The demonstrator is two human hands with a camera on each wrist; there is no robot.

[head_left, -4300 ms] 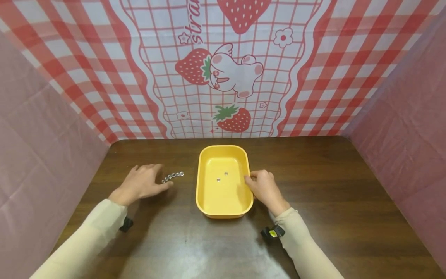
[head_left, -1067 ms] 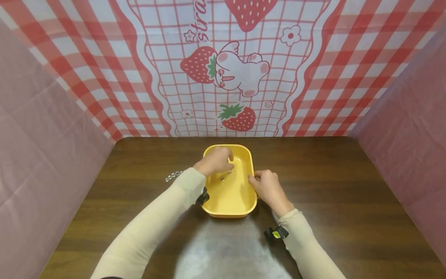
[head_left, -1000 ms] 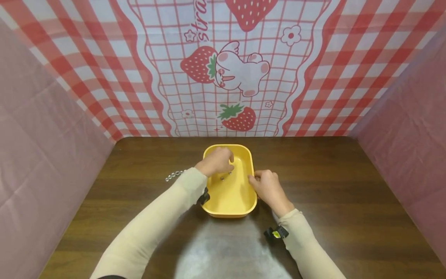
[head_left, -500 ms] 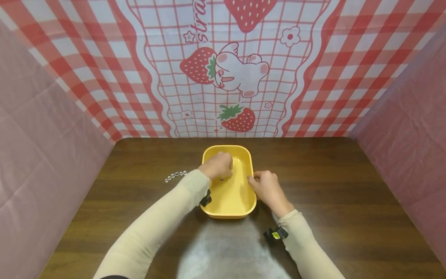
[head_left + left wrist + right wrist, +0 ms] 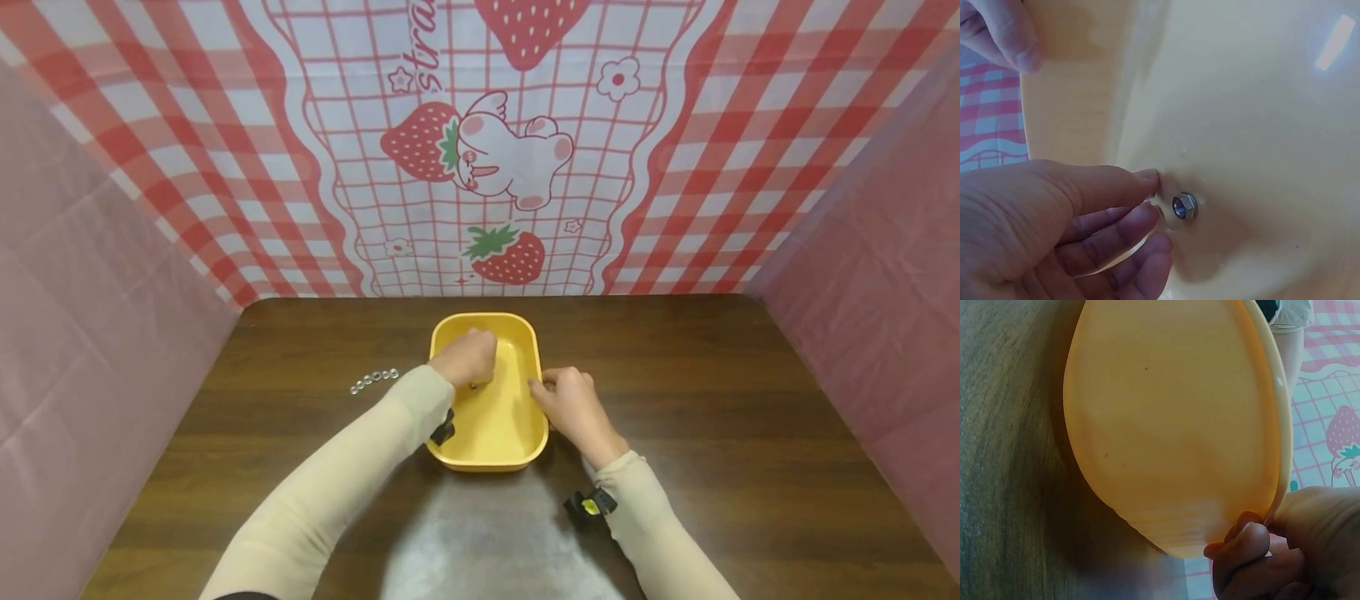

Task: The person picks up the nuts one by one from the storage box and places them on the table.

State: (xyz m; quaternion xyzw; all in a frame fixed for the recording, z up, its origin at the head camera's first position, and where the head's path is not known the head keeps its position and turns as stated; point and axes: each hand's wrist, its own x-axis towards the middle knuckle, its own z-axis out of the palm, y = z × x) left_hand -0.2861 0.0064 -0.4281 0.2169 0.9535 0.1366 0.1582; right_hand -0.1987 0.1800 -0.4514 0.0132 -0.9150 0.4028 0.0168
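A yellow tray (image 5: pixel 491 429) stands on the dark wooden table. My left hand (image 5: pixel 467 357) reaches down inside it, thumb and fingertips brought together near its floor. In the left wrist view a sliver of shiny metal shows between the thumb and finger of that hand (image 5: pixel 1091 219); it looks like a nut, mostly hidden. Just beyond the fingertips a flanged hex nut (image 5: pixel 1185 205) lies on the tray floor. My right hand (image 5: pixel 573 408) grips the tray's right rim, thumb inside and curled fingers (image 5: pixel 1247 547) against the outer wall.
Several nuts (image 5: pixel 377 377) lie in a curved row on the table (image 5: pixel 300 400), left of the tray. A checked strawberry cloth (image 5: pixel 517 150) hangs behind the table. Pink cloth walls (image 5: pixel 862 292) flank both sides.
My left hand has moved from beside the nut row into the tray, then lower, its fingertips closing and covering one of the two nuts there. My right hand stays on the rim.
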